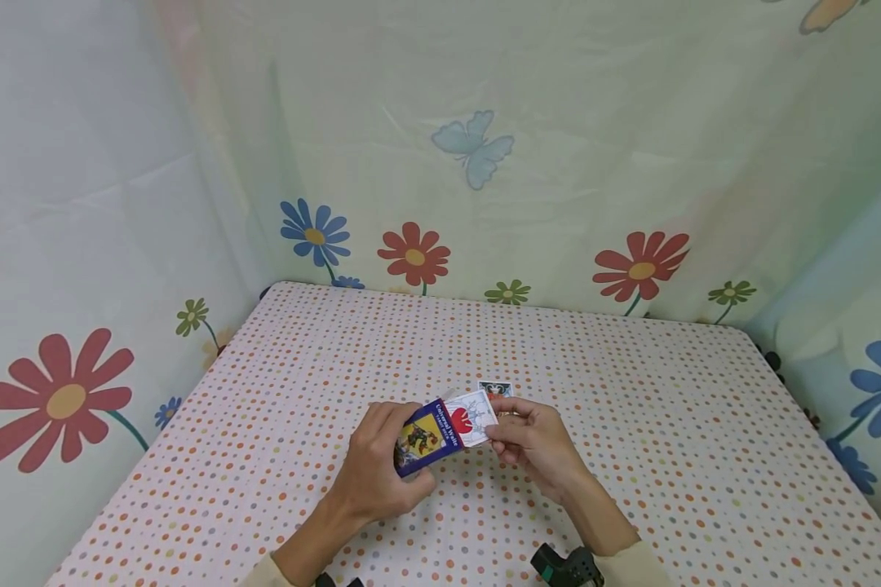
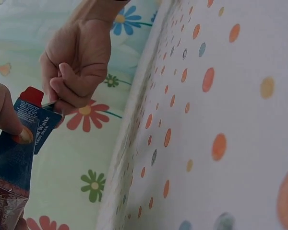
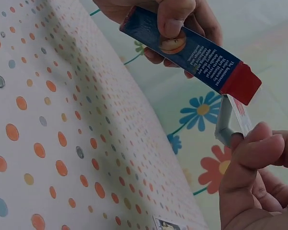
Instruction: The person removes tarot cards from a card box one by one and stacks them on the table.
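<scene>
My left hand (image 1: 373, 469) grips a blue tarot card box (image 1: 424, 440), held tilted above the table, with its thumb along one narrow side. Out of the box's open end sticks a white card with a red heart (image 1: 464, 420). The fingers and thumb of my right hand (image 1: 536, 448) pinch the outer edge of that card. A red side flap (image 3: 244, 84) stands out at the box's mouth in the right wrist view. Behind the right fingers another tarot card (image 1: 495, 389) lies on the table, partly hidden.
A white tablecloth with coloured dots (image 1: 323, 342) covers the table. Curtains printed with flowers and a butterfly (image 1: 475, 148) hang behind it and on both sides. A dark wrist device (image 1: 568, 567) shows at the right forearm.
</scene>
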Motion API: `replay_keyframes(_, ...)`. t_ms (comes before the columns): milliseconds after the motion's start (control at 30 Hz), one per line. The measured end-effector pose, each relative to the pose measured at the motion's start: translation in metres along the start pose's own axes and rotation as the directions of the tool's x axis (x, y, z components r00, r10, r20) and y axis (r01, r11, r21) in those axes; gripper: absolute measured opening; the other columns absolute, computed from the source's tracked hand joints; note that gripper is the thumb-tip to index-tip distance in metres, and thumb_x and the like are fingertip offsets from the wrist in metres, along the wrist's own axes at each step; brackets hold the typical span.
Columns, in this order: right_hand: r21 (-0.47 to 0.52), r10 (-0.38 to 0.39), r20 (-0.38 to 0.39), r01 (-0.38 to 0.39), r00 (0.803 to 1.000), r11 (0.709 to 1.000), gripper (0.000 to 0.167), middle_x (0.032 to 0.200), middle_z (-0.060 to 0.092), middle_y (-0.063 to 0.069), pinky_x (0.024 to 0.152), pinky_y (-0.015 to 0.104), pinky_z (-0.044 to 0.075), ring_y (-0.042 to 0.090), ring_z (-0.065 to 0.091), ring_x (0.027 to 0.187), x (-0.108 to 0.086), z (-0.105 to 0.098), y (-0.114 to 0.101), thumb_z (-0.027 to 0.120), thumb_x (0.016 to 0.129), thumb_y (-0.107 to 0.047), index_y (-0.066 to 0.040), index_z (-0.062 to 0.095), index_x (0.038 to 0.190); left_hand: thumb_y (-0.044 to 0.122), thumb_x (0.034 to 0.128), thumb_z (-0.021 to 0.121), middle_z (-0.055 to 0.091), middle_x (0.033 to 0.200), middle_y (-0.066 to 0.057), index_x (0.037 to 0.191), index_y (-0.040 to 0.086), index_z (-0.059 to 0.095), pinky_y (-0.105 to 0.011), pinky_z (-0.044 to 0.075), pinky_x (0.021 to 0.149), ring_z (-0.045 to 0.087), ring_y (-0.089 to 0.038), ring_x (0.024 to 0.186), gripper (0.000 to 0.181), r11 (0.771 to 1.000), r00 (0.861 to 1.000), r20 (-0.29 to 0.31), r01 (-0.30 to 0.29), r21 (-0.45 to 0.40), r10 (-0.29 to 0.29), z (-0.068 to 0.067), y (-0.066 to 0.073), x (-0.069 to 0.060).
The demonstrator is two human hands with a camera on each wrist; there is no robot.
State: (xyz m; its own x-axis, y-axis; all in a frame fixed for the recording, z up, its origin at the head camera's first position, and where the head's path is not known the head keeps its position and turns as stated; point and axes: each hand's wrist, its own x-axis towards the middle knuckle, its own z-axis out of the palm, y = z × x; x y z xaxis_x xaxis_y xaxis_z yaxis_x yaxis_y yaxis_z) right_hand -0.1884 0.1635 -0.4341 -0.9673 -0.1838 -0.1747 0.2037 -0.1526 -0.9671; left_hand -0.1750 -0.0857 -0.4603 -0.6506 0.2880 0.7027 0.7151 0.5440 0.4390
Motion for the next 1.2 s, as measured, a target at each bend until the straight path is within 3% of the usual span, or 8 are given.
replay_keyframes(300, 0.009, 0.025, -0.1, -0.024, 0.995, 1.0, 0.038, 0.081, 0.062, 0.008, 0.051, 0.017, 0.042, 0.011, 0.053, 0.061, 0.002, -0.004, 0.001, 0.063, 0.09, 0.002, 0.01, 0.054, 0.126, 0.02, 0.0598, 0.071, 0.063, 0.106, -0.002, 0.121, 0.007, 0.065, -0.021, 0.051, 0.066, 0.053, -0.013, 0.088, 0.063, 1.0, 1.0, -0.016, 0.0, 0.0, 0.0, 0.0, 0.001, 0.0)
replay_keyframes(600, 0.003, 0.021, -0.09, -0.021, 0.996, 1.0, 0.037, 0.079, 0.059, 0.006, 0.051, 0.019, 0.04, 0.013, 0.051, 0.062, 0.004, -0.006, 0.001, 0.062, 0.094, -0.002, 0.004, 0.051, 0.128, 0.019, 0.0596, 0.071, 0.063, 0.104, -0.002, 0.121, 0.007, 0.065, -0.02, 0.05, 0.066, 0.053, -0.013, 0.087, 0.063, 1.0, 1.0, -0.011, -0.008, -0.011, 0.008, 0.0, 0.001, 0.001)
replay_keyframes(1200, -0.025, -0.004, -0.196, -0.001, 0.981, 1.0, 0.042, 0.086, 0.054, 0.005, 0.052, 0.019, 0.04, 0.011, 0.05, 0.063, 0.009, -0.012, -0.003, 0.055, 0.101, -0.008, -0.005, 0.05, 0.142, 0.02, 0.0599, 0.071, 0.062, 0.104, -0.002, 0.121, 0.007, 0.064, -0.02, 0.051, 0.066, 0.053, -0.013, 0.087, 0.063, 1.0, 1.0, 0.0, 0.005, -0.004, -0.005, 0.0, 0.0, -0.001)
